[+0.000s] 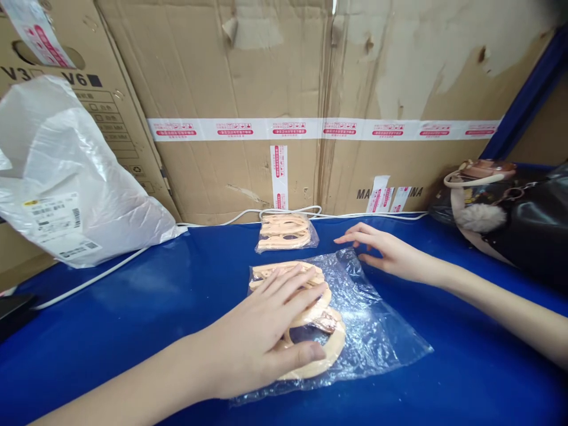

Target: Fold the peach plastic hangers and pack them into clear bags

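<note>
My left hand (279, 325) lies flat, fingers spread, on beige plastic pieces (335, 349) with rounded loops, which look like folding hangers. They are inside a clear plastic bag (377, 331) on the blue table, and my palm and fingers hide part of them. The bag's loose, crinkled part stretches out to the right. My right hand (386, 251) is held just beyond the bag's upper right corner, open with its fingers a little bent and nothing in them. Farther back lies a smaller clear packet (286, 232) with similar beige pieces.
A large cardboard box (244, 71) stands along the back of the blue table (177, 367). At left are a white shipping bag (84, 177) and a dark flat object (15, 310). A white cable (97, 278) runs along the back. A black bag (528, 219) sits at right.
</note>
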A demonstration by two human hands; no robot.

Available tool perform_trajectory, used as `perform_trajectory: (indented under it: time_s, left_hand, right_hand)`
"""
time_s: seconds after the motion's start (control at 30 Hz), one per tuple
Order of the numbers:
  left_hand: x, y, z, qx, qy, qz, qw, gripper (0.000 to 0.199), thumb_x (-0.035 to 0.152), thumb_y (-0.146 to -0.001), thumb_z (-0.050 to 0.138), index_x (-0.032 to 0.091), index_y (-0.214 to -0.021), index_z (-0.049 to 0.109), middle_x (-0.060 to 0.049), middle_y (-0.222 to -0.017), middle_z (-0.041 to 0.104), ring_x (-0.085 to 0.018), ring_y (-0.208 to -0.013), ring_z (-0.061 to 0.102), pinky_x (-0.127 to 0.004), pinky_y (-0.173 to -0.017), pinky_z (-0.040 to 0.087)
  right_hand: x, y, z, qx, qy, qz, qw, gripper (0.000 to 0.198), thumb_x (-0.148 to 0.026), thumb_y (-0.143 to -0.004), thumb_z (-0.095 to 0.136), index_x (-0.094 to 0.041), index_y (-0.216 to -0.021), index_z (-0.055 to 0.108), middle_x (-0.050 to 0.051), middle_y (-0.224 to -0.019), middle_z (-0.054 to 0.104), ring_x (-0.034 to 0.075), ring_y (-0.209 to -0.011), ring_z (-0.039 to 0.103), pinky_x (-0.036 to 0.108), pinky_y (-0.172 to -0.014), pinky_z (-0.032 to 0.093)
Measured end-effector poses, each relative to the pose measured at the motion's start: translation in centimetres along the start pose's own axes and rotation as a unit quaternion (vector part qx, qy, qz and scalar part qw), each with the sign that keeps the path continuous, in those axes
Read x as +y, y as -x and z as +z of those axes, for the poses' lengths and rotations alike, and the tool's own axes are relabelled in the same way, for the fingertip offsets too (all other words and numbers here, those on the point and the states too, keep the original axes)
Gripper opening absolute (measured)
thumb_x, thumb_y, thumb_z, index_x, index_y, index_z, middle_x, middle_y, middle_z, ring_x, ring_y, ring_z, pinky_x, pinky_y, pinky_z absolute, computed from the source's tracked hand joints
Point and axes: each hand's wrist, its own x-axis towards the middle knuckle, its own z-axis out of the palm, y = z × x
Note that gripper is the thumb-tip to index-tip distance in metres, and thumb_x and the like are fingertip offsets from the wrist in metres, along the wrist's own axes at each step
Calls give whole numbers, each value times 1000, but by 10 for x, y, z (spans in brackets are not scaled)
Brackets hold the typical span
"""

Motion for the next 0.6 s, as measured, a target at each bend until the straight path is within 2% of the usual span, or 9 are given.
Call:
perform_trajectory:
  time_s: [0.07,0.13,0.27,0.4,0.5,0.6]
  left_hand:
    - [4,-6,0,-11,0,4,1000,65,59,-93,38,28,-149,25,-2,-157,20,-28,-145,14,-53,-115,19]
    - [5,-12,1,-11,2,12,1000,67,61,-91,40,28,-148,28,-5,-157,22,-31,-144,16,-56,-113,22]
    - [6,-21,4,3,-8,46,999,69,63,-86,50,30,-144,36,-10,-152,33,-37,-140,23,-62,-109,26]
    - [8,-27,5,1,-20,86,996,68,60,-84,55,29,-142,38,-10,-150,36,-36,-140,25,-59,-110,25]
    - [7,-28,10,2,-18,100,995,75,61,-84,54,24,-145,30,-13,-156,21,-35,-142,21,-58,-111,25]
    - [3,-28,16,87,-17,109,990,93,62,-81,58,16,-147,12,-20,-157,2,-35,-144,12,-54,-111,28]
  right_hand:
    - [15,-2,-2,-21,6,-31,999,39,-13,-90,48,-26,-125,56,7,-126,48,19,-121,46,45,-105,36]
    - [24,-4,-2,-40,-10,-38,998,36,-13,-92,45,-26,-123,58,7,-130,46,19,-127,42,45,-108,32]
    - [28,-8,-2,-60,-86,-12,994,19,-32,-88,60,-24,-102,69,6,-126,52,21,-121,48,46,-105,35]
    - [18,-20,-3,-53,-188,19,980,17,-36,-85,64,-20,-84,69,5,-119,61,21,-112,55,42,-101,37]
    - [7,-34,4,-43,-259,33,964,21,-38,-85,63,-18,-83,66,4,-98,68,18,-93,62,36,-88,45]
    - [-3,-47,18,-30,-288,38,956,26,-42,-86,59,-17,-81,60,1,-78,65,15,-73,60,30,-70,48]
